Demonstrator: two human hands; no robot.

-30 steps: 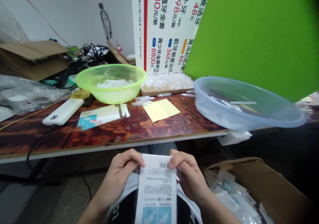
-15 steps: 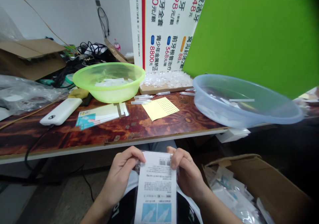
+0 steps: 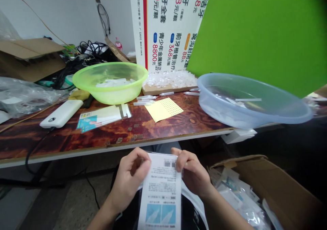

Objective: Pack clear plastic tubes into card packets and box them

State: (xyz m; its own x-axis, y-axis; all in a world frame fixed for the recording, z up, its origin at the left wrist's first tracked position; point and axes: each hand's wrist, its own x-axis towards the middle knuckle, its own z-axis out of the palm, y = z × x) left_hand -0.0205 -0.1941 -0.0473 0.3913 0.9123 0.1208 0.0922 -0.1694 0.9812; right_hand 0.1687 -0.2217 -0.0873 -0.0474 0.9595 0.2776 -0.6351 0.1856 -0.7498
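Below the table edge, both hands hold a flat white printed packet (image 3: 161, 192) with a barcode at its top and blue pictures near its bottom. My left hand (image 3: 129, 180) pinches its top left corner, fingers closed. My right hand (image 3: 192, 173) pinches the top right corner, fingers closed. On the brown table (image 3: 76, 138) above lie a stack of similar printed cards (image 3: 100, 117) and a yellow sticker sheet (image 3: 164, 109).
A green bowl (image 3: 111, 81) and a blue basin (image 3: 249, 102) hold small white pieces. A white power bank (image 3: 61, 113) lies at the left, near plastic bags and cables. An open cardboard box (image 3: 258, 192) of packets stands at my lower right. A green board (image 3: 260, 32) leans behind.
The packet and both hands stay together below the table edge. My left hand has curled further over the packet's top left corner. The view has tilted slightly.
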